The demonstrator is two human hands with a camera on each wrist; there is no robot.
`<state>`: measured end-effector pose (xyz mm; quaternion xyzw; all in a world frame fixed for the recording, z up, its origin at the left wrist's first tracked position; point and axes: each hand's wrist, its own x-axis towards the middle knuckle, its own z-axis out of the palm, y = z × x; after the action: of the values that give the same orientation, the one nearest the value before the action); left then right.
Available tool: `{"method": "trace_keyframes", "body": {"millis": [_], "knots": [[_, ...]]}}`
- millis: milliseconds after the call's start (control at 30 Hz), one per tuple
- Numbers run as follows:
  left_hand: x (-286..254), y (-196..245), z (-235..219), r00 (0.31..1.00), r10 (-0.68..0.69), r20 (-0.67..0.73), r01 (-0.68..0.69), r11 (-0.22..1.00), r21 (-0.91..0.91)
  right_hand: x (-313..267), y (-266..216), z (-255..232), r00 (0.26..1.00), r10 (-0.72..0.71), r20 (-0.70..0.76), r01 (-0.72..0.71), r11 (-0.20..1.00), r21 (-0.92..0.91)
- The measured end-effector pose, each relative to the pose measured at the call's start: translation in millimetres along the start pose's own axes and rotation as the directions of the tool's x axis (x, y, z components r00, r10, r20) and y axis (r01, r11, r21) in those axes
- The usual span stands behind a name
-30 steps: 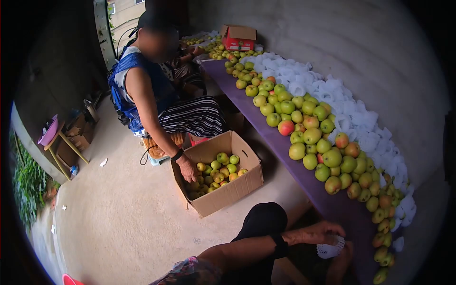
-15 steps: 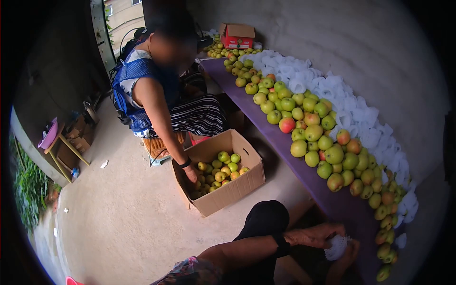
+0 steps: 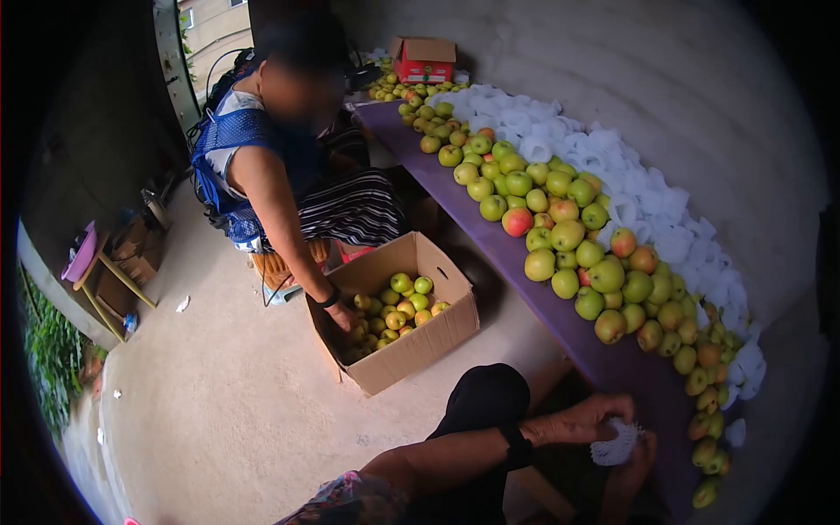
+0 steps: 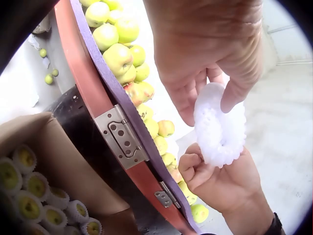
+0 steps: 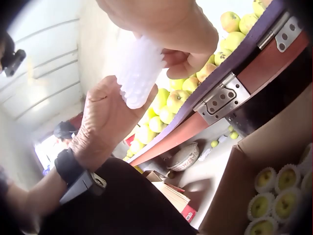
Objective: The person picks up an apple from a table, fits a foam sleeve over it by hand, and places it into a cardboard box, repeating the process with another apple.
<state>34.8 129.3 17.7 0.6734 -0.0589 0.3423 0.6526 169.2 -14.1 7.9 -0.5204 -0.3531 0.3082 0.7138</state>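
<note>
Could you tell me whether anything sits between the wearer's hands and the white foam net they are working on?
Nothing visible does. The left hand pinches the rim of the white foam net, and the right hand grips it from below, beside the purple table edge.

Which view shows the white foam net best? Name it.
The left wrist view: the foam net fills mid-frame, its ring opening visible between both hands. The right wrist view shows it side-on; the head view shows it small and partly covered.
</note>
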Motion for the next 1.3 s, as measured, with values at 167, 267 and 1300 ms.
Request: {"method": "trace_keyframes", "body": {"millis": [167,267,1300], "knots": [[0,9,-3,0.986,-0.155,0.054,0.154,0.988,0.034,-4,-6,22,0.995,-0.007,-0.098,0.011,0.999,0.032],[-1,16,-4,0.963,-0.267,0.026,0.266,0.963,0.037,-9,-3,27,0.987,-0.082,-0.136,0.069,0.992,-0.102],[0,7,7,0.878,-0.451,0.161,0.451,0.892,0.040,-31,3,23,0.928,-0.146,-0.342,0.138,0.989,-0.048]]}}
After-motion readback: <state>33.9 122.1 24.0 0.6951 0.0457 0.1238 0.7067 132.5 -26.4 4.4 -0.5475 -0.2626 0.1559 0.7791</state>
